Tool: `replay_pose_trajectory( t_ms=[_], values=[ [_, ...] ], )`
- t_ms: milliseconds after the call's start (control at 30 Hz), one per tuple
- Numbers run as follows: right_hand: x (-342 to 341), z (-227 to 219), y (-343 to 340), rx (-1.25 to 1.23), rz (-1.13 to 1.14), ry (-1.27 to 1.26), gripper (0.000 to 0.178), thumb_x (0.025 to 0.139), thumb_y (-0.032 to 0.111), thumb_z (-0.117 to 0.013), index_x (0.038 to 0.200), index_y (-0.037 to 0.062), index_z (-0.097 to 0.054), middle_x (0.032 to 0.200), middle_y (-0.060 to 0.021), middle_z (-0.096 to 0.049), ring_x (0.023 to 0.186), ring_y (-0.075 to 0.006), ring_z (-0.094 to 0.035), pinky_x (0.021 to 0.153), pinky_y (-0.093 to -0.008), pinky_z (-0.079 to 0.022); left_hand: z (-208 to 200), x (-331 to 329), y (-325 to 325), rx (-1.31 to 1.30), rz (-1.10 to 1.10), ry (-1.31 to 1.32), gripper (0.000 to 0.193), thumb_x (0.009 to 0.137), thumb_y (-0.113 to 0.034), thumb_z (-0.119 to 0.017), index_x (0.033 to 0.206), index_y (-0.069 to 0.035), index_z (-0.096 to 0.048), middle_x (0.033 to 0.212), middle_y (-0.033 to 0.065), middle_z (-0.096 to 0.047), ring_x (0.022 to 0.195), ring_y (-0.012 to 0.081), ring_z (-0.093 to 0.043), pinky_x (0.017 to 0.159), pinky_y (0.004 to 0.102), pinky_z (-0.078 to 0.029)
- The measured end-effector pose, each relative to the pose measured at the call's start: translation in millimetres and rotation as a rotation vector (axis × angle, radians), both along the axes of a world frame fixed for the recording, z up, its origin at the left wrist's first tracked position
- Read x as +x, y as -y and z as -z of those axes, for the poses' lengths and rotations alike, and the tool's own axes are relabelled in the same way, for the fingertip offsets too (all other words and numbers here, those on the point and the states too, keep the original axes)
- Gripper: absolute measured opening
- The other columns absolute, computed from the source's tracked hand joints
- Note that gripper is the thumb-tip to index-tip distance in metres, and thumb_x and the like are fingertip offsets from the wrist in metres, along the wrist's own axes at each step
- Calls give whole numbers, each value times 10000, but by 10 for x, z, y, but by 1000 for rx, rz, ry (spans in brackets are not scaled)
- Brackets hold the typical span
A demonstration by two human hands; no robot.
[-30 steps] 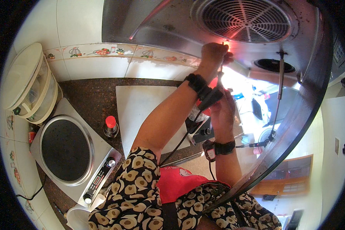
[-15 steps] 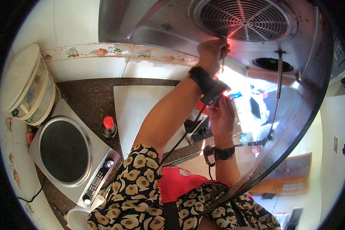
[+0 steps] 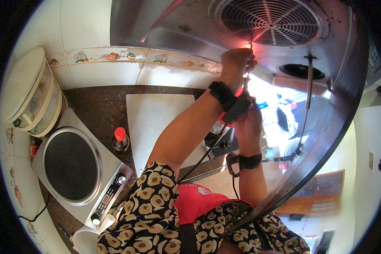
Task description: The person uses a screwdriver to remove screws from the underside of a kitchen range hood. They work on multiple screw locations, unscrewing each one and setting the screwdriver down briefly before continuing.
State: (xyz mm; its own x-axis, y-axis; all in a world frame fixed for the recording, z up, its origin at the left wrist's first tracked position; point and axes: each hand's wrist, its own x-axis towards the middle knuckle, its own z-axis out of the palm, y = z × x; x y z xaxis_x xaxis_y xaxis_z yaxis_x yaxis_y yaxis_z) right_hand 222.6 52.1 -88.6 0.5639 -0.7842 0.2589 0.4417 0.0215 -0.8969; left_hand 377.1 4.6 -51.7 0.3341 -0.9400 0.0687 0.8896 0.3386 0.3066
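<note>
My left hand (image 3: pixel 237 61) is raised under the steel range hood (image 3: pixel 190 31), just below the round vent grille (image 3: pixel 270 21). Its fingers are closed around a thin, dark, rod-like tool (image 3: pixel 248 70), whose exact kind I cannot make out; its upper end points at the grille's rim, where red light glows. Lower down, my right hand (image 3: pixel 248 127) is lifted close to the tool's lower end. A black device (image 3: pixel 238 111) strapped to my left wrist covers part of it, and its fingers are hidden or lost in glare.
On the left stand a single-plate cooker (image 3: pixel 70 165), a red-capped bottle (image 3: pixel 120 139) and a tiered white food cover (image 3: pixel 31 93). A white board (image 3: pixel 156 114) lies on the dark counter (image 3: pixel 93 101). The hood's curved edge (image 3: pixel 326 156) and a hanging rod (image 3: pixel 309 84) are at right.
My right hand has risen slightly toward the left one, and its fingers have gone behind the wrist device. My left hand has shifted a little down and right.
</note>
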Motion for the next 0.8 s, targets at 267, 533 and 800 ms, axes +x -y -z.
replay_pose_trajectory(
  t_ms=[267,533,800],
  values=[
    [71,-43,-52,17,-47,-17,151,979,134,-530,1105,61,-570,1114,-81,-647,1011,-197,-636,863,-354,-537,61,37,34,-20,-34,57,121,870,-124,-634,887,-5,-622,797,80,-636,701,183,-634,684,305,-538],
    [238,-136,-207,16,123,-98,195,1005,187,-506,1144,67,-570,894,-7,-647,737,-85,-607,589,-225,-472,62,82,43,-39,-21,90,129,867,-126,-639,897,-1,-629,790,80,-642,705,185,-641,695,311,-544],
    [215,-100,-206,18,162,-130,189,1004,198,-508,1133,75,-571,897,-3,-653,733,-80,-606,577,-211,-456,41,61,16,-9,-63,74,124,855,-110,-629,897,7,-626,792,87,-642,692,185,-634,683,309,-539]
  ],
)
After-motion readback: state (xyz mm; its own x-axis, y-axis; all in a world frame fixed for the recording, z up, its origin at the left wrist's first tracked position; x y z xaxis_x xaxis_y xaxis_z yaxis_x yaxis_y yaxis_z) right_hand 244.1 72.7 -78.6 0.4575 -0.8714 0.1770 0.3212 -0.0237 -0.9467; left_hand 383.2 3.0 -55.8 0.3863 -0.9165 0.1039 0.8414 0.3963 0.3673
